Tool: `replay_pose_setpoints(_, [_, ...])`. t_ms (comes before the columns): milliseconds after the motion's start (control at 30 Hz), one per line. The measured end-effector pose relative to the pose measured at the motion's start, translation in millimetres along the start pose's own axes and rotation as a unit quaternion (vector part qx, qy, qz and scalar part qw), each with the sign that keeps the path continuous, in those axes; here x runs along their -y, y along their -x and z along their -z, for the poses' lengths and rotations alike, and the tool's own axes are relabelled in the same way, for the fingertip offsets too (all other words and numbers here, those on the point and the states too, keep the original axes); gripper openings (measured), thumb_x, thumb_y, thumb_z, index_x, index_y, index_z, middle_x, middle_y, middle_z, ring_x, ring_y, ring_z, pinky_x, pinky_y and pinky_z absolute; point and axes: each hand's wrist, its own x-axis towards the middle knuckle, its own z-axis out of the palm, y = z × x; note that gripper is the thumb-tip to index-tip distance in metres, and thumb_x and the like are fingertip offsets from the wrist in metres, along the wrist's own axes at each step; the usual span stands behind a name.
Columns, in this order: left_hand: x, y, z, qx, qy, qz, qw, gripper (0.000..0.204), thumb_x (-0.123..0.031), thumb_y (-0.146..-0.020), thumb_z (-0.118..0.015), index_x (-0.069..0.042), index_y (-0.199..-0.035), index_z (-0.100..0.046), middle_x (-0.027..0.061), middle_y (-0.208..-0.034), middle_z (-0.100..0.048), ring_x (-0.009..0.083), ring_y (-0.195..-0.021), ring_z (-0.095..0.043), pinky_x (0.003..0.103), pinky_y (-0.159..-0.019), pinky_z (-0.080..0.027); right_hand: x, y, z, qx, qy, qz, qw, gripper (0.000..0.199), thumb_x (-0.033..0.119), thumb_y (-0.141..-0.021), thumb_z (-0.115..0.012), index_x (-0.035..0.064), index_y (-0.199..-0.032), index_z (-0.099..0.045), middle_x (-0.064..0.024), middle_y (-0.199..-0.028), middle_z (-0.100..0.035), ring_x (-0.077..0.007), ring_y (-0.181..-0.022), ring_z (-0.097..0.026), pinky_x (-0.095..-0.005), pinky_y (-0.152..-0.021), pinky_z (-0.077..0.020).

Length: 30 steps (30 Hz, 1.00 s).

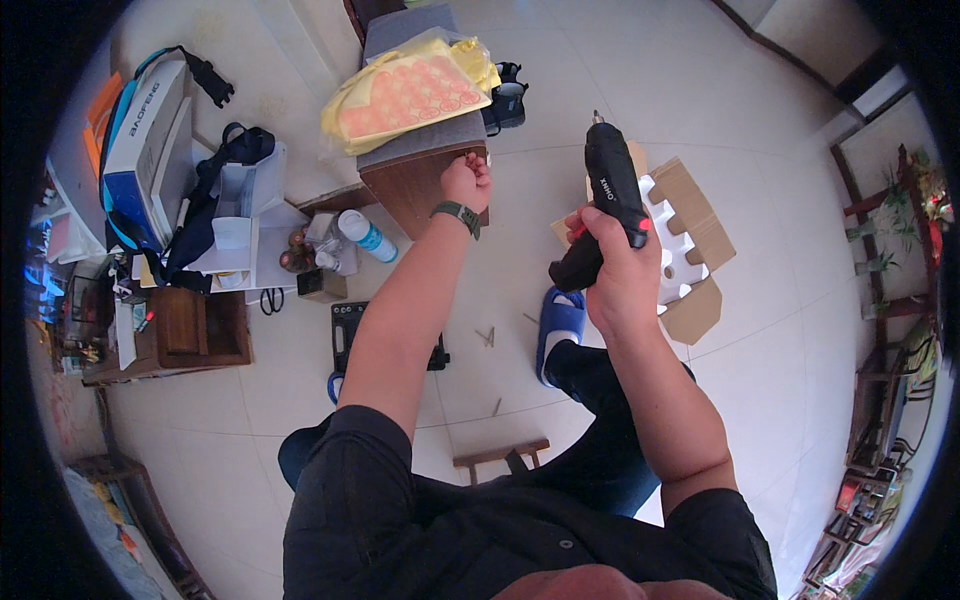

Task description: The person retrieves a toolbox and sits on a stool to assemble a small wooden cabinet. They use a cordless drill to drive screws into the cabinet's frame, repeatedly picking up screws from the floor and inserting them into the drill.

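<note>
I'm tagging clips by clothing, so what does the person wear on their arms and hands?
Both forearms are bare. Short black sleeves end near the elbows. The left hand has no glove; a watch with a dark green band sits on that wrist. The right hand is also gloveless, with nothing on its wrist. No rings are visible at this size.

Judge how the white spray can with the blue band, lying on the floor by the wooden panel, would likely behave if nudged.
The spray can lies on its side on smooth floor tiles, so it would probably roll easily. Its rigid cylinder shape suggests it would not flex. Boxes and small clutter sit close on one side, so a roll that way would likely stop quickly.
</note>
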Motion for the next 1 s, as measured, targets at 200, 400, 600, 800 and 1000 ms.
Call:
replay_pose_setpoints(200, [9, 14, -29, 0.017, 0.119, 0.071, 0.99, 0.023, -0.021, -0.103, -0.045, -0.008, -0.088, -0.056, 0.0033, -0.075, -0.06, 0.0123, -0.061, -0.054, 0.022, -0.045, -0.034, 2, -4, 8, -0.003, 0.016, 0.019, 1.0, 0.024, 0.009, -0.081, -0.068, 0.0001, -0.099, -0.055, -0.0069, -0.082, -0.062, -0.0143, -0.075, -0.058, -0.0296, -0.07, -0.0467])
replay_pose_setpoints(400, [51, 36, -34, -0.005, 0.057, 0.014, 0.998, 0.017, -0.019, -0.101, -0.047, -0.008, -0.09, -0.054, 0.0032, -0.076, -0.06, 0.0112, -0.06, -0.052, 0.021, -0.044, -0.034, 1, 0, -1, -0.012, -0.009, 0.006, 1.0, 0.024, 0.008, -0.08, -0.069, 0.0002, -0.098, -0.056, -0.0056, -0.081, -0.06, -0.0133, -0.074, -0.057, -0.0284, -0.068, -0.0454])
replay_pose_setpoints(600, [62, 38, -21, -0.031, 0.466, 0.252, 0.847, 0.013, -0.01, -0.091, -0.06, -0.007, -0.103, -0.058, 0.0044, -0.091, -0.06, 0.0184, -0.079, -0.056, 0.029, -0.068, -0.048, 4, 1, -3, 0.012, -0.019, 0.004, 1.0, 0.023, 0.008, -0.081, -0.069, 0.0003, -0.098, -0.056, -0.0057, -0.081, -0.06, -0.0131, -0.074, -0.057, -0.028, -0.067, -0.0453])
replay_pose_setpoints(800, [45, 39, -29, -0.051, 0.452, 0.447, 0.77, 0.008, -0.014, -0.098, -0.051, -0.008, -0.1, -0.055, 0.0038, -0.087, -0.058, 0.0137, -0.07, -0.053, 0.024, -0.059, -0.042, 3, -2, 3, -0.009, -0.011, -0.004, 1.0, 0.024, 0.008, -0.08, -0.07, 0.0007, -0.098, -0.056, -0.0058, -0.081, -0.061, -0.0128, -0.073, -0.057, -0.0278, -0.066, -0.0451])
replay_pose_setpoints(1000, [53, 33, -18, -0.116, 0.617, 0.599, 0.498, 0.015, -0.016, -0.101, -0.044, -0.007, -0.091, -0.052, 0.0044, -0.079, -0.057, 0.01, -0.058, -0.049, 0.019, -0.043, -0.034, 5, 0, -5, 0.002, -0.015, -0.012, 1.0, 0.024, 0.008, -0.08, -0.071, 0.0013, -0.097, -0.056, -0.006, -0.082, -0.061, -0.013, -0.074, -0.057, -0.0282, -0.066, -0.045])
